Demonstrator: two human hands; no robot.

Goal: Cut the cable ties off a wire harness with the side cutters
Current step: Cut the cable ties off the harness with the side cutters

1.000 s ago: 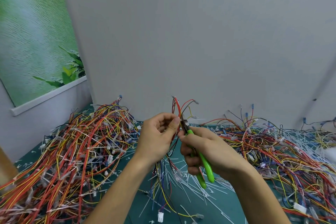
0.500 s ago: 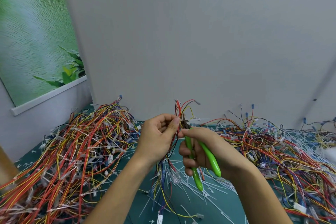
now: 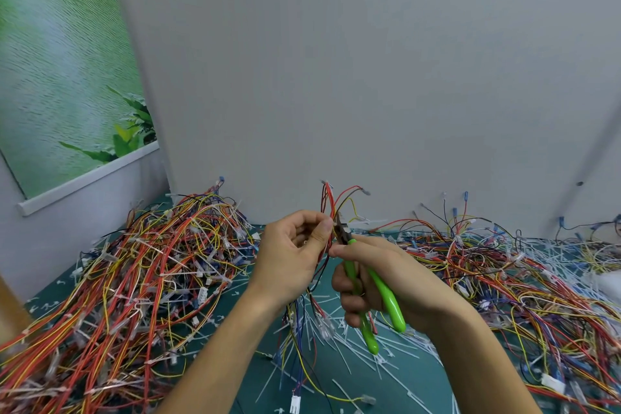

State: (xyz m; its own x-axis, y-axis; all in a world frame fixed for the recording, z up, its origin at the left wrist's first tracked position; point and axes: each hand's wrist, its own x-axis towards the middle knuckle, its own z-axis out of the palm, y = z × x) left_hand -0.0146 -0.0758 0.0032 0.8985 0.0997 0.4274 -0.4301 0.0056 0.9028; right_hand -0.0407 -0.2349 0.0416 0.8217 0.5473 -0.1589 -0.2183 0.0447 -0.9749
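Two curved green cutter handles (image 3: pixel 388 302), thin wires (image 3: pixel 331 203)

No legible text, label or number anywhere — none.

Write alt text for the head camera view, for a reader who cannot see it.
A person's left hand pinches a multicoloured wire harness upright while the right hand grips green-handled side cutters, their tip at the bundle beside the left thumb. Piles of red and yellow wire harnesses lie left and right on a teal mat strewn with cut white cable ties.
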